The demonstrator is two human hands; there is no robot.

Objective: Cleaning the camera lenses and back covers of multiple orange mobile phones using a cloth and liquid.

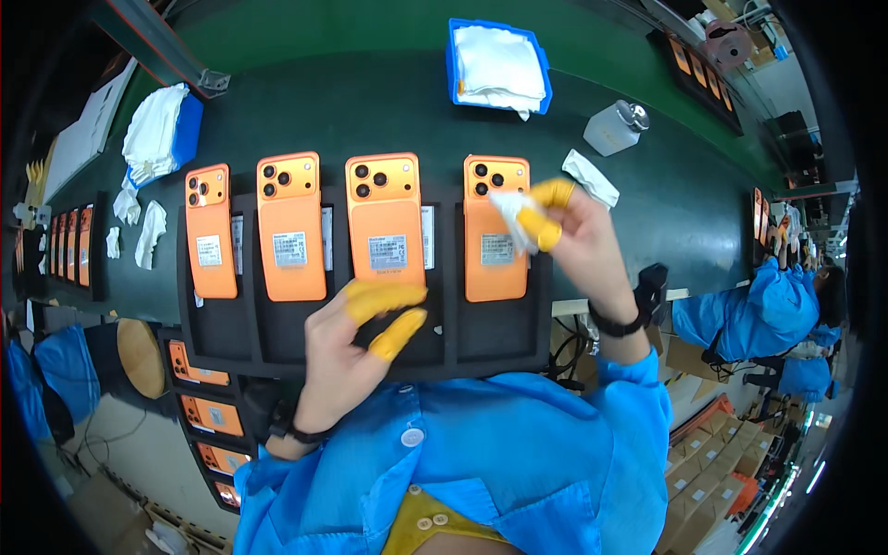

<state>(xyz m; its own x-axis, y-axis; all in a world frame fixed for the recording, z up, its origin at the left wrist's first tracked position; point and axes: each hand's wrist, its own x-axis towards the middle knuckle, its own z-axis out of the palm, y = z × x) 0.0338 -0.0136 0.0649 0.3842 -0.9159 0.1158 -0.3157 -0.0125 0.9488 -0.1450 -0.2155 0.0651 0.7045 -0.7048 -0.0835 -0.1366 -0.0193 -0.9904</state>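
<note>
Several orange smartphones lie back up in a black tray (217, 335), each with three camera lenses and a silvery label. Yellow finger covers sheathe fingertips on both hands. Pinched in my right hand (581, 231) is a white wiping cloth (511, 220), slightly blurred, over the back of the rightmost phone (493, 282). My left hand (344, 338) hovers by the lower end of the third phone (384, 217), thumb and fingers apart, with nothing between them. Farther left lie the second phone (289, 208) and the leftmost phone (209, 231).
Blue bins of white cloths stand at the back (453, 65) and left (190, 134). A dispenser bottle (615, 128) and a crumpled cloth (590, 178) sit right of the tray. More phones fill a lower-left tray (211, 416). Co-workers in blue (740, 314) are at the right.
</note>
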